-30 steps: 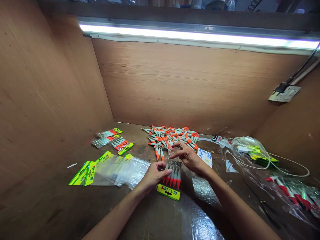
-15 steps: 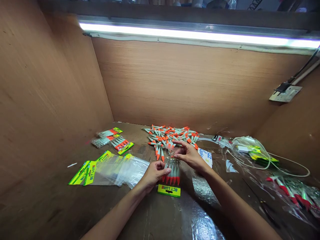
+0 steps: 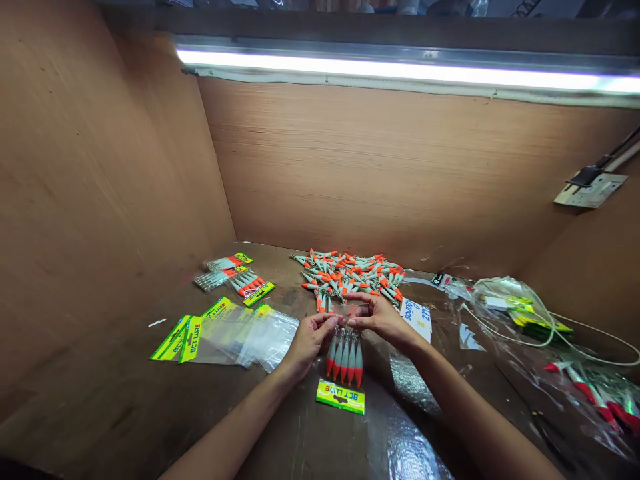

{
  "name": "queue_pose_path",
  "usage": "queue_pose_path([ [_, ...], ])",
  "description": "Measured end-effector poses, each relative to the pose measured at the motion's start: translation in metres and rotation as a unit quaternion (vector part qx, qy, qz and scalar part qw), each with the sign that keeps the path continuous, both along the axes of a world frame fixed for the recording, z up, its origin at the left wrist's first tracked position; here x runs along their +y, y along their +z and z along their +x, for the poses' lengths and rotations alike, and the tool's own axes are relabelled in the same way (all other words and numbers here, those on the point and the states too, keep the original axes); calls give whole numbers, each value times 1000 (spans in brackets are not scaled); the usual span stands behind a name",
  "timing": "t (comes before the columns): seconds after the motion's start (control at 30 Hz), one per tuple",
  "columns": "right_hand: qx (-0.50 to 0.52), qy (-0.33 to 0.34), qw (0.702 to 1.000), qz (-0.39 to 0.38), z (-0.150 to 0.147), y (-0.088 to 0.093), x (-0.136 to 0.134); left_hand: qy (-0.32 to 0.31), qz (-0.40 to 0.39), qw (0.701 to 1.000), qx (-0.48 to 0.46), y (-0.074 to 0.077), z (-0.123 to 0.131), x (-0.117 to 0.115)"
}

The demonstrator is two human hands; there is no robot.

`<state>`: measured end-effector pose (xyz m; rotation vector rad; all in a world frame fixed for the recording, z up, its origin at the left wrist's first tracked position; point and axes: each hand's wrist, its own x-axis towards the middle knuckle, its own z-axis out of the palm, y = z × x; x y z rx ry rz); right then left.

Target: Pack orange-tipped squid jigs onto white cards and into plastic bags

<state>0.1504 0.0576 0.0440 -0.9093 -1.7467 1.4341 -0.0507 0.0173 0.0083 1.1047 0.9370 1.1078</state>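
Observation:
A clear bag of fishing lures point(image 3: 344, 357) lies in front of me, its yellow-green header card point(image 3: 341, 397) towards me. Several grey lures with orange-red tips line up side by side inside. My left hand point(image 3: 313, 339) pinches the bag's far edge between thumb and fingers. Close beside it, my right hand point(image 3: 373, 318) is closed on the same far edge, thumb against fingers. Just beyond both hands spreads a pile of loose orange-and-white lures point(image 3: 350, 270).
Flat bags with yellow headers point(image 3: 215, 333) lie at left, filled lure packs point(image 3: 250, 283) behind them. A lettered card point(image 3: 416, 321) sits right of my hands. Farther right are a looped white cord point(image 3: 545, 343), red-tipped lures in plastic point(image 3: 595, 393) and dark-handled pliers point(image 3: 545, 430).
My right hand has come down and left to the bag's far edge. My left hand has moved from the bag's side to that edge. The view has shifted slightly.

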Motion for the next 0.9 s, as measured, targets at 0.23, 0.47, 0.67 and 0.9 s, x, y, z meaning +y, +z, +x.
queue_pose_path([
  [0.23, -199, -201, 853, 439, -18, 9, -25, 70, 60, 994, 60, -5, -2, 0],
  [0.47, -347, -107, 790, 494, -33, 14, -40, 89, 231, 923, 293, 16, 0, -19],
  [0.67, -419, -82, 756, 495, -31, 11, -42, 84, 252, 889, 373, 19, 0, -24],
  [0.9, -400, -97, 770, 488, -32, 4, -40, 90, 240, 907, 333, 20, -2, -24],
])
